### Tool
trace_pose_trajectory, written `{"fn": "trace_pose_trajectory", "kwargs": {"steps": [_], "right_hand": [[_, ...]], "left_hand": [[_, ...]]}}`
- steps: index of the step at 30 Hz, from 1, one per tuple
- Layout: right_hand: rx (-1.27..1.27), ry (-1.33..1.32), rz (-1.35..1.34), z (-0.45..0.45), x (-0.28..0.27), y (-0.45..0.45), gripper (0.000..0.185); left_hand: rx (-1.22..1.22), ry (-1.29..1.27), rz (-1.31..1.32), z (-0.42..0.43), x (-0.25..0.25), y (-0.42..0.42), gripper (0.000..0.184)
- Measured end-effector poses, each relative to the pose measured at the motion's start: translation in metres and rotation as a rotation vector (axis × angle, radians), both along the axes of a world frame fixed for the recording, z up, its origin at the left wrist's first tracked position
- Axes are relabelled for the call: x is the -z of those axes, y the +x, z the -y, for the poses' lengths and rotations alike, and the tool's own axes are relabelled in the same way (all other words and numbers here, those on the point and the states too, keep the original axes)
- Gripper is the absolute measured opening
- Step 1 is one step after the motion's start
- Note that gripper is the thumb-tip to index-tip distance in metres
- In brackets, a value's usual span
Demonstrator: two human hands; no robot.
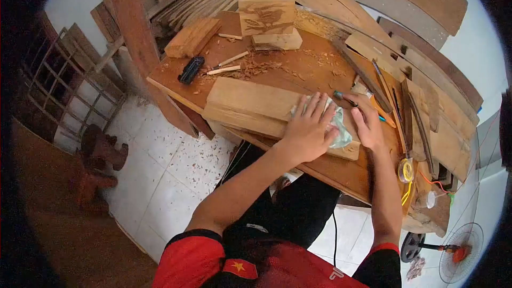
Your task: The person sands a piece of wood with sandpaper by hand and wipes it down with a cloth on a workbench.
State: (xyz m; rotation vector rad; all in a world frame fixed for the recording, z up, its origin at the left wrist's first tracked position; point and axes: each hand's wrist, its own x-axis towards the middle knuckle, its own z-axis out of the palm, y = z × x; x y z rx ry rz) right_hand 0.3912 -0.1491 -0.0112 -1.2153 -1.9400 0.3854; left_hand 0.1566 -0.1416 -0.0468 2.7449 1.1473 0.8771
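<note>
A long squared wooden block (250,98) lies along the front edge of the workbench. My left hand (310,128) rests palm down near its right end, fingers stretched out, pressing on a crumpled pale green-and-white sheet (342,134) that looks like thin paper or cloth. Just right of the sheet is my right hand (368,122), its fingers curled round a slim pen-like thing with a teal end (338,95). The hand hides most of that thing. Part of the sheet is under my left hand.
Wood shavings, a carved wooden panel (266,16), an orange-brown block (193,37), a black object (191,70) and wooden-handled tools (224,70) lie across the bench (213,88). Long strips, a yellow tape roll (405,170) and boards (453,144) crowd the right. A fan (462,253) stands lower right.
</note>
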Motion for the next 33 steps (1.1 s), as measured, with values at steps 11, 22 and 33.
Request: {"fn": "trace_pose_trajectory", "kwargs": {"steps": [11,22,33], "right_hand": [[0.093,-0.026,0.058,-0.003,0.005,0.002,0.040],[0.095,0.033,-0.091,-0.008,0.017,0.009,0.043],[0.120,0.030,-0.075,-0.007,0.015,0.008,0.045]], "left_hand": [[-0.584,0.015,-0.120,-0.029,-0.006,-0.151,0.066],[0.215,-0.060,0.324,0.013,0.002,0.056,0.039],[-0.297,-0.021,-0.044,-0.042,-0.032,-0.161,0.045]]}}
